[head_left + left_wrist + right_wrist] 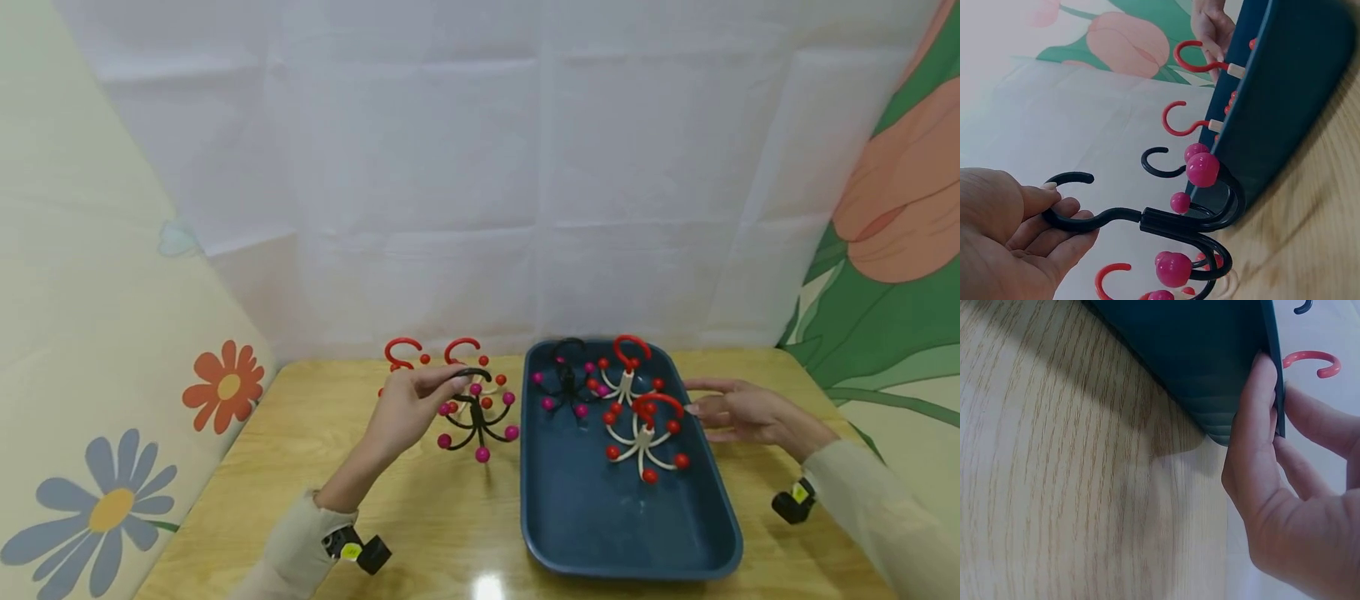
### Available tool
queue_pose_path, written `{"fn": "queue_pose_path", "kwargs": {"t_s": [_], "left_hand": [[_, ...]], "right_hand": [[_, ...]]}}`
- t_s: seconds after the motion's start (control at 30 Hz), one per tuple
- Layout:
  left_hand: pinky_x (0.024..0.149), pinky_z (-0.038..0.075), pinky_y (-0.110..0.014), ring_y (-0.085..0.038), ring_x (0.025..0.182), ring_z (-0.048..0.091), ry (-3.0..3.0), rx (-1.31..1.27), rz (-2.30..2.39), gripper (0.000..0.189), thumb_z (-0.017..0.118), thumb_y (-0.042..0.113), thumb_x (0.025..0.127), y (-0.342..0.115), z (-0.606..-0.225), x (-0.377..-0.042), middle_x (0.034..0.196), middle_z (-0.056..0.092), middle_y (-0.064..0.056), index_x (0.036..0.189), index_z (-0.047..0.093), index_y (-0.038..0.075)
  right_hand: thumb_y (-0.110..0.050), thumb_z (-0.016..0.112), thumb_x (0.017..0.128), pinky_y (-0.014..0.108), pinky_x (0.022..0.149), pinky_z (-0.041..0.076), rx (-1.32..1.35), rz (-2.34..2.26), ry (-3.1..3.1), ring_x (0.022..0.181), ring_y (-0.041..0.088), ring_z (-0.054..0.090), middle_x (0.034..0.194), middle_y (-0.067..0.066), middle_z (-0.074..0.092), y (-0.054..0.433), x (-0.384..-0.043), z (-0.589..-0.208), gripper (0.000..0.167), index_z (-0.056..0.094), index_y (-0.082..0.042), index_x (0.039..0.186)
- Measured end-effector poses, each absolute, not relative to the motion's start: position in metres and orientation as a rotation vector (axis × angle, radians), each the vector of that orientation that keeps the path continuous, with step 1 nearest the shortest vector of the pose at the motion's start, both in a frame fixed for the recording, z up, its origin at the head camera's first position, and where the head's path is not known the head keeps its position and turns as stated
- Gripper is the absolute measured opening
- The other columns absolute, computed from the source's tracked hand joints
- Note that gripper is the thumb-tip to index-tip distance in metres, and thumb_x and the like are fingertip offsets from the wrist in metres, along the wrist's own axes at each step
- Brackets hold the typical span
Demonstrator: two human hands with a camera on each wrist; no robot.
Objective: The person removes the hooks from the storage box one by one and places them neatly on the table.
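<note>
My left hand [408, 408] pinches the curved top of a black multi-arm hanger hook [477, 412] with pink ball tips. It hangs upright over the table, left of a dark blue tray [577, 525]. In the left wrist view, thumb and fingers of the left hand [1029, 231] grip the black hook [1116, 215]. My right hand [738, 412] holds the tray's right rim; the right wrist view shows the rim of the tray [1191, 362] between its thumb and fingers. Inside the tray are a black hanger hook [567, 379] and two white ones [643, 442] with red hooks and balls.
Behind the left hand, two red-topped hanger hooks [405, 343] stand on the wooden table [300, 450], partly hidden. A white cloth [412, 167] hangs behind the table, with flower-patterned panels [112, 333] at either side.
</note>
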State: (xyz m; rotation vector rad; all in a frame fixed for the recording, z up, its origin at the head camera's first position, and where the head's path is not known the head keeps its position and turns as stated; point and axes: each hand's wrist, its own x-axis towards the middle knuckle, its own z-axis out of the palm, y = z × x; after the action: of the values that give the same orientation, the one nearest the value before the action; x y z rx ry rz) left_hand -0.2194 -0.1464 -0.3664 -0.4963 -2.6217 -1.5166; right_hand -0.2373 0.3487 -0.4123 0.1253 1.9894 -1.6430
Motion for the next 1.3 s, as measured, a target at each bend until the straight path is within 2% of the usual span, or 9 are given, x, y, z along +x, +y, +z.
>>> {"fn": "queue_pose_path", "kwargs": {"t_s": [0.17,0.4,0.53,0.63,0.97,1.03,1.13,1.2,1.3], "left_hand": [[0.063,0.048,-0.024,-0.024,0.108,0.077,-2.631,-0.475,-1.549,0.031,0.069,0.026,0.104,-0.149,-0.377,-0.222,0.124,0.078,-0.01,0.131,0.076,0.015],[0.061,0.043,-0.023,-0.017,0.097,0.076,-2.623,-0.497,-1.557,0.029,0.068,0.025,0.104,-0.154,-0.387,-0.227,0.122,0.079,-0.01,0.13,0.077,0.017],[0.052,0.029,-0.022,-0.005,0.063,0.049,-2.641,-0.483,-1.582,0.029,0.068,0.025,0.104,-0.156,-0.394,-0.23,0.117,0.08,-0.015,0.131,0.076,0.017],[0.048,0.023,-0.022,-0.005,0.053,0.028,-2.647,-0.472,-1.593,0.029,0.067,0.025,0.105,-0.157,-0.399,-0.231,0.114,0.08,-0.018,0.132,0.076,0.018],[0.049,0.025,-0.023,-0.007,0.053,0.026,-2.668,-0.443,-1.573,0.03,0.068,0.027,0.104,-0.158,-0.404,-0.232,0.131,0.076,-0.009,0.133,0.075,0.022],[0.054,0.034,-0.021,-0.002,0.058,0.043,-2.675,-0.444,-1.565,0.031,0.069,0.027,0.104,-0.159,-0.404,-0.232,0.135,0.074,-0.008,0.134,0.074,0.021],[0.066,0.046,-0.022,-0.009,0.086,0.072,-2.685,-0.434,-1.552,0.032,0.069,0.027,0.104,-0.16,-0.405,-0.232,0.135,0.074,-0.007,0.134,0.074,0.02],[0.078,0.051,-0.024,-0.017,0.115,0.074,-2.689,-0.433,-1.541,0.032,0.069,0.027,0.103,-0.16,-0.406,-0.232,0.135,0.074,-0.007,0.134,0.074,0.019],[0.079,0.052,-0.025,-0.024,0.118,0.074,-2.691,-0.437,-1.528,0.033,0.069,0.026,0.104,-0.16,-0.406,-0.232,0.134,0.075,-0.008,0.135,0.074,0.017]], "right_hand": [[-0.014,0.065,0.105,0.036,0.09,0.063,0.134,-1.655,1.973,0.1,0.01,0.075,0.11,-0.007,0.075,0.348,-0.237,-0.413,0.079,0.018,-0.003,0.168],[-0.014,0.065,0.105,0.036,0.089,0.063,0.133,-1.662,1.975,0.101,0.011,0.075,0.11,-0.007,0.075,0.347,-0.235,-0.412,0.08,0.017,-0.004,0.168],[-0.014,0.064,0.105,0.036,0.09,0.063,0.127,-1.658,1.974,0.102,0.011,0.075,0.11,-0.006,0.074,0.347,-0.235,-0.412,0.079,0.017,-0.003,0.168],[-0.015,0.065,0.105,0.036,0.09,0.063,0.146,-1.658,1.975,0.102,0.012,0.075,0.11,-0.006,0.074,0.347,-0.235,-0.412,0.079,0.019,-0.005,0.168],[-0.016,0.066,0.104,0.036,0.09,0.063,0.142,-1.655,1.979,0.102,0.012,0.075,0.111,-0.007,0.074,0.348,-0.237,-0.414,0.081,0.018,-0.005,0.168],[-0.016,0.066,0.104,0.037,0.091,0.063,0.137,-1.653,1.982,0.102,0.012,0.075,0.111,-0.007,0.074,0.348,-0.237,-0.415,0.081,0.017,-0.004,0.168],[-0.017,0.067,0.104,0.037,0.091,0.063,0.146,-1.661,1.977,0.103,0.012,0.075,0.111,-0.006,0.074,0.347,-0.237,-0.414,0.082,0.019,-0.004,0.168],[-0.016,0.067,0.104,0.036,0.091,0.063,0.149,-1.666,1.971,0.103,0.012,0.075,0.111,-0.006,0.074,0.347,-0.237,-0.414,0.081,0.02,-0.005,0.168],[-0.016,0.067,0.104,0.036,0.091,0.063,0.151,-1.672,1.964,0.103,0.012,0.074,0.11,-0.007,0.074,0.348,-0.237,-0.414,0.08,0.02,-0.005,0.168]]}}
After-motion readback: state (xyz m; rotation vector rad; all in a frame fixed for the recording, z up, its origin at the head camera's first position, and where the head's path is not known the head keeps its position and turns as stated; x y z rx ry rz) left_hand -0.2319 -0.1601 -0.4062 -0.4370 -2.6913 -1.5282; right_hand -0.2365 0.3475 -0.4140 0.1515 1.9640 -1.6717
